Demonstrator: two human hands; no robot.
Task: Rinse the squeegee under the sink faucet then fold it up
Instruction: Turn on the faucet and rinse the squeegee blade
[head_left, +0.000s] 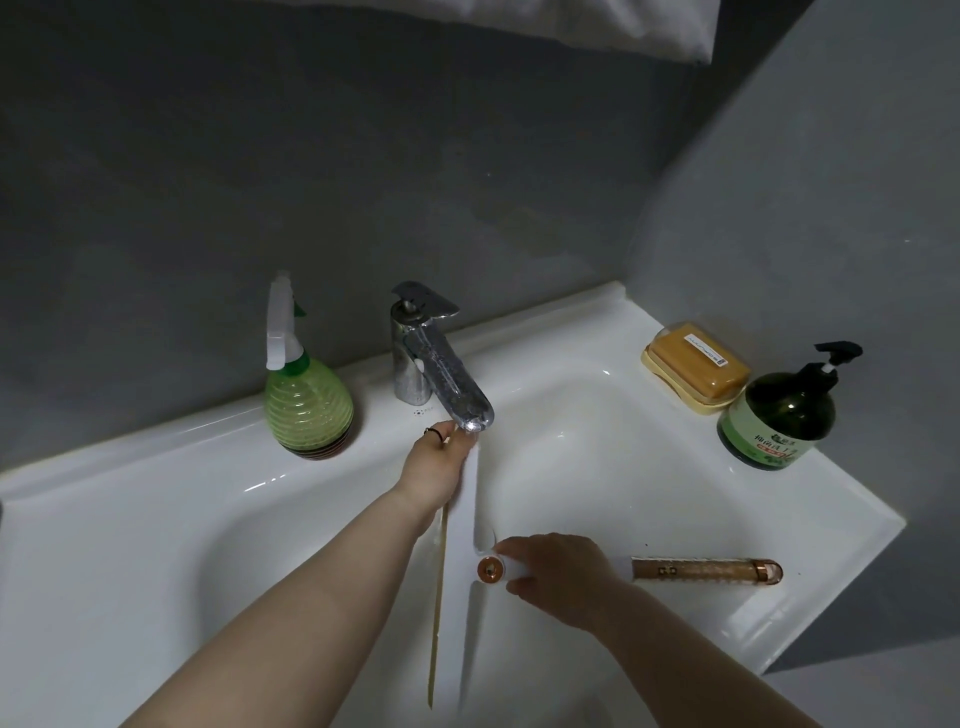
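Note:
The squeegee (465, 525) is a white T-shaped tool with a thin tan rubber edge, held over the white sink basin (597, 467). Its long blade runs from under the chrome faucet (441, 364) spout toward me. Its handle points right and ends in a rose-gold section (706, 570). My left hand (436, 462) grips the far end of the blade just below the spout. My right hand (556, 577) holds the handle next to the round rose-gold hinge (490, 569). I cannot tell whether water is running.
A green spray bottle (306, 389) stands on the rim left of the faucet. On the right rim sit a yellow soap in its dish (696, 366) and a dark green pump bottle (784, 415). Grey walls close in behind and to the right.

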